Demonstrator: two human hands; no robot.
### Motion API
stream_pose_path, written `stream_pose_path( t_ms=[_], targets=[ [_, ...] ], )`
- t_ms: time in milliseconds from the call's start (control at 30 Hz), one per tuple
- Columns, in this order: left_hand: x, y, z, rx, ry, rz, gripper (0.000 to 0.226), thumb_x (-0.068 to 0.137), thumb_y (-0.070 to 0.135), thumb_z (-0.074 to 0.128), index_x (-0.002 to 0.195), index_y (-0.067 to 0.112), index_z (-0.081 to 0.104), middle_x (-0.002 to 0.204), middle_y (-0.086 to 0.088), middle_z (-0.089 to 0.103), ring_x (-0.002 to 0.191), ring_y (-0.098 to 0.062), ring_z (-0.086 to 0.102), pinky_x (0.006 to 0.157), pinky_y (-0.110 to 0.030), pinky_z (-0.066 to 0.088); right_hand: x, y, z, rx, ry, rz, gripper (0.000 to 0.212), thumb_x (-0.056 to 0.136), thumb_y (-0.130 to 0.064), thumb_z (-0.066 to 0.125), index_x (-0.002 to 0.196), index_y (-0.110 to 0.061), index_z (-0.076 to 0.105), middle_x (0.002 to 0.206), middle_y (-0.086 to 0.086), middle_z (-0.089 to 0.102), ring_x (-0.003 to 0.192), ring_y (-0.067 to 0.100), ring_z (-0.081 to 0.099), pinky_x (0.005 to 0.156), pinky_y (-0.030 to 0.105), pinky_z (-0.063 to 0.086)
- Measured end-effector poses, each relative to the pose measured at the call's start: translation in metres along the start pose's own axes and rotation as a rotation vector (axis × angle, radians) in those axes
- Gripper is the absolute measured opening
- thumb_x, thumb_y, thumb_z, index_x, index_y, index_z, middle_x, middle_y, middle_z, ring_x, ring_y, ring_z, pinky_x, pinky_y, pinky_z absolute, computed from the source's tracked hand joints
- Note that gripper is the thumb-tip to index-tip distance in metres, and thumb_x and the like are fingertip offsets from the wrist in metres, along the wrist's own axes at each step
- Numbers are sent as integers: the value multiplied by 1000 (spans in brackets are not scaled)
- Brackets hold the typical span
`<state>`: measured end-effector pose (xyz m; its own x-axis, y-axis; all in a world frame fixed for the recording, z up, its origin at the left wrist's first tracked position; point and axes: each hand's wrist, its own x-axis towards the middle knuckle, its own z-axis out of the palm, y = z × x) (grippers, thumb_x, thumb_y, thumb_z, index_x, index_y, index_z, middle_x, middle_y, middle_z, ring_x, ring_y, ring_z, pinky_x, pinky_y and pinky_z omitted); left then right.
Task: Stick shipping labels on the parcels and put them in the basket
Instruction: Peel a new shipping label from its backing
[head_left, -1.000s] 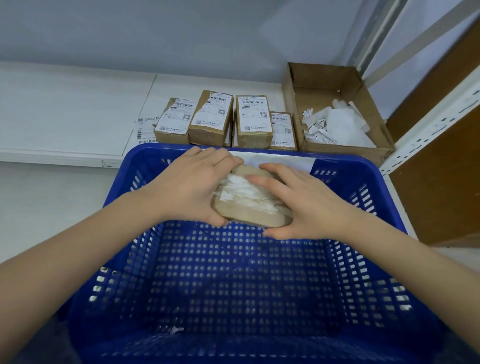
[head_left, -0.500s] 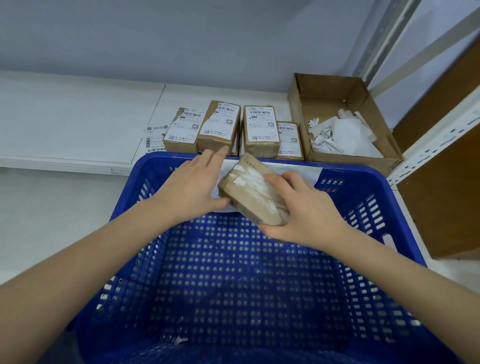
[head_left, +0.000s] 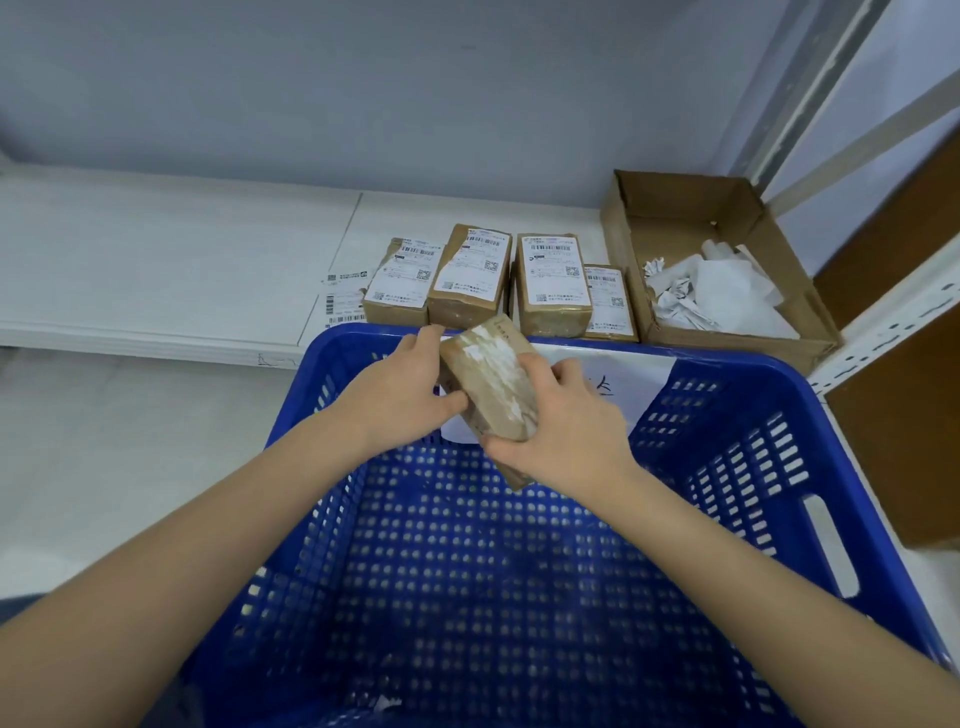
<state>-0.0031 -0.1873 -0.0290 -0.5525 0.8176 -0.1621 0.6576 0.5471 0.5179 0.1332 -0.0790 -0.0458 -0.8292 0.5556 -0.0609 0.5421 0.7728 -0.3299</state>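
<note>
Both hands (head_left: 566, 431) grip parcel (head_left: 493, 384) above basket (head_left: 727, 374), labelled parcels (head_left: 550, 280) behind.

White shelf (head_left: 182, 270): labelled parcels (head_left: 498, 280), cardboard box (head_left: 691, 223) (paper scraps inside).

Pale wall (head_left: 363, 93) behind a white shelf (head_left: 156, 270).

An open cardboard box (head_left: 670, 244) sits on the white shelf (head_left: 171, 270) at the right, against the grey wall (head_left: 363, 88). Inside it lies a heap of crumpled white paper scraps (head_left: 711, 291). Right of the box stands a white perforated metal rack upright (head_left: 893, 322), with a brown wooden panel (head_left: 904, 415) behind it.
</note>
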Motion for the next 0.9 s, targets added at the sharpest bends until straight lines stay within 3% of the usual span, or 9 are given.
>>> stream_pose_path(
  t_ms=[133,267,500,600,700,800,900],
  targets=[
    [9,-21,-19,34,15,-88,57,92,27,58,138,8,33,126,-9,51,104,-23,56,88,-38,46,5,-10,0,-43,-14,16,83,74,-64,60,138,-24,25,118,4,39,108,24,46,78,33,44],
    [31,-62,-40,99,54,-228,53,92,26,58,136,4,38,131,-13,53,114,-28,53,91,-35,43,13,-24,1,-63,0,15,81,75,-63,58,137,-23,26,118,5,39,108,25,46,74,31,43],
    [67,-121,-53,133,129,-364,46,94,29,54,132,6,45,126,-12,58,111,-30,55,86,-37,43,29,-47,6,-106,39,19,81,75,-64,57,137,-23,25,122,6,38,108,25,47,68,31,39],
    [85,-145,-55,91,144,-430,47,94,30,55,133,5,47,129,-13,56,115,-30,52,91,-37,41,32,-53,8,-124,59,18,83,75,-67,55,138,-23,24,122,5,39,107,23,48,70,31,45],
    [101,-163,-55,42,147,-468,40,94,29,56,124,2,53,106,-11,54,97,-27,50,80,-35,38,34,-57,9,-129,52,28,84,75,-68,54,140,-26,21,122,2,39,108,21,47,68,29,40],
    [117,-179,-48,34,145,-473,22,94,31,57,103,11,54,96,-6,50,87,-23,45,76,-32,35,40,-61,12,-148,28,45,84,75,-69,54,140,-28,20,124,1,37,111,21,46,69,29,34],
    [134,-192,-38,24,141,-474,28,92,35,59,108,12,57,96,-5,56,85,-22,49,74,-32,36,48,-66,15,-166,11,53,84,75,-71,53,140,-30,18,123,-1,36,112,20,46,69,29,32]
  ],
)
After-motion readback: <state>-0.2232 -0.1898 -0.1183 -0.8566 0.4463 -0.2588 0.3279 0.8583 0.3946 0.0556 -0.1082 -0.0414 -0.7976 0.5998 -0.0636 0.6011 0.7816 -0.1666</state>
